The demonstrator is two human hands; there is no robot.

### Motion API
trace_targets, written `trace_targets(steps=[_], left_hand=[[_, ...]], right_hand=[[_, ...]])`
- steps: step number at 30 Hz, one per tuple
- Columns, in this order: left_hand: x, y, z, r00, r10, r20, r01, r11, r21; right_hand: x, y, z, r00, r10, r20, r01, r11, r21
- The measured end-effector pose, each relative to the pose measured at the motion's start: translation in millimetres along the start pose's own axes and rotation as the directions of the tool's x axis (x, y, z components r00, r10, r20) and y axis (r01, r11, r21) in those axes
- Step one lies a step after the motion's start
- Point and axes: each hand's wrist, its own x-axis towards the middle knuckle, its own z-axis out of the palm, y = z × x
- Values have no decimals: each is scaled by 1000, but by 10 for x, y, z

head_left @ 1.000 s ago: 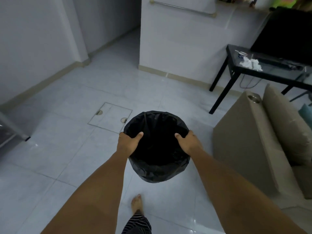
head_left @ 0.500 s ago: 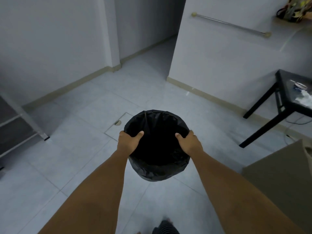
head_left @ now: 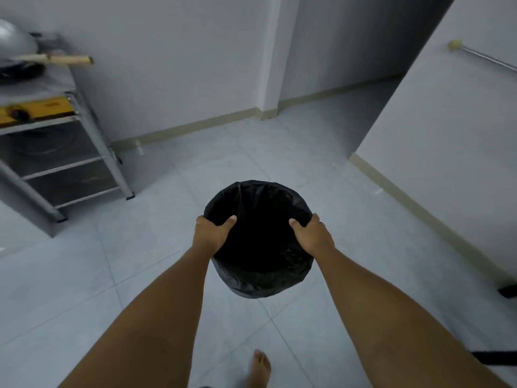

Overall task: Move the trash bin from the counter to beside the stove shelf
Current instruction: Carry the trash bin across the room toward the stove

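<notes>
The trash bin (head_left: 260, 278), round and lined with a black plastic bag, hangs in the air above the tiled floor in the middle of the view. My left hand (head_left: 211, 233) grips its left rim, thumb inside the opening. On the right rim my right hand (head_left: 313, 235) grips the same way. The stove shelf (head_left: 92, 152), a metal rack with a yellow-fronted stove (head_left: 36, 109) and a wok (head_left: 16, 49) on top, stands at the far left against the wall, well apart from the bin.
Pale floor tiles (head_left: 195, 169) spread between the shelf and the bin. A white wall (head_left: 447, 135) with a towel rail (head_left: 481, 58) runs along the right. A corridor opens at the back right. My bare foot (head_left: 258, 368) shows at the bottom.
The view has swung left while I walk: the black table and sofa have left the frame and the stove shelf has come fully into view. Both hands keep their grip on the bin.
</notes>
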Motion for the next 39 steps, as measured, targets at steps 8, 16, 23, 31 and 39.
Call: trace_targets(steps=[8,16,23,31,39], left_hand=[[523,142,23,984,-107,-143,92,990,-111],[1288,260,-299,951,-182,-250,130,969,-209],[2261,616,-760,937,-212,-278,147,960,-237],[3297,998,-1172,933,-231,-275,161,953,-256],[4381,1255,-1461,903,-326,-279,229,916,-330]], right_hand=[[873,-569,53,979,-157,126,168,983,-78],[1630,-1478,412,937,-255,240,292,947,-133],[2340,-2543,730,912,-296,283,341,932,-125],[3044,-3468,1036,903,-309,299,357,926,-120],[3975,-4460,1417,867,-329,374,404,904,-142]])
